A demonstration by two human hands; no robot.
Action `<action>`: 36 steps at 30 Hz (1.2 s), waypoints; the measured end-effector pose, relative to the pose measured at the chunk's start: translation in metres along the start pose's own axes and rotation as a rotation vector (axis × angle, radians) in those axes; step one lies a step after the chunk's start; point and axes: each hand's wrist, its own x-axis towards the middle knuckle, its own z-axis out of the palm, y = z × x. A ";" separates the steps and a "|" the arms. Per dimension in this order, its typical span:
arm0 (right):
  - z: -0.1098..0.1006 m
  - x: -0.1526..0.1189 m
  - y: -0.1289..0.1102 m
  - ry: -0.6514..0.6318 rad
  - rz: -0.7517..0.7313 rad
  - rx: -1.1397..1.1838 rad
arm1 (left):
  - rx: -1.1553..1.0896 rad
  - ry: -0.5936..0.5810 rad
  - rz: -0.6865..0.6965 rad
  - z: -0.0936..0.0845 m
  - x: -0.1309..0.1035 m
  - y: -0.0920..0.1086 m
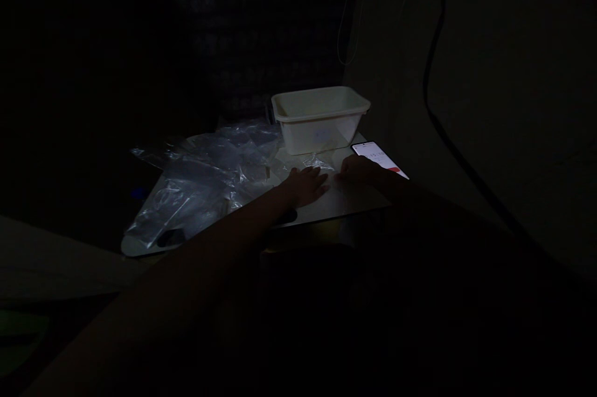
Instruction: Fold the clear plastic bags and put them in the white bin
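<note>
My left hand lies flat with its fingers stretched out, on a clear plastic bag spread over the light tabletop. Close by on the right, my right hand is closed with its fingers curled in at the bag's side. Darkness hides what its fingertips pinch, if anything. Just behind both hands stands a white plastic tub, upright with its top uncovered. A heap of clear plastic bags covers the table's left part.
A phone with a lit screen lies at the table's right edge, beside my right wrist. A dark cable hangs down along the wall on the right. The room around the table is very dark.
</note>
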 end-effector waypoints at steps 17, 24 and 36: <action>0.008 0.007 0.013 0.020 -0.086 0.059 | -0.010 -0.017 -0.038 -0.004 -0.002 0.001; 0.010 0.009 0.016 0.006 -0.133 0.075 | 0.003 0.002 -0.033 -0.002 -0.002 0.000; 0.000 -0.006 0.009 -0.110 -0.148 0.057 | 0.023 -0.001 -0.031 -0.006 -0.005 0.002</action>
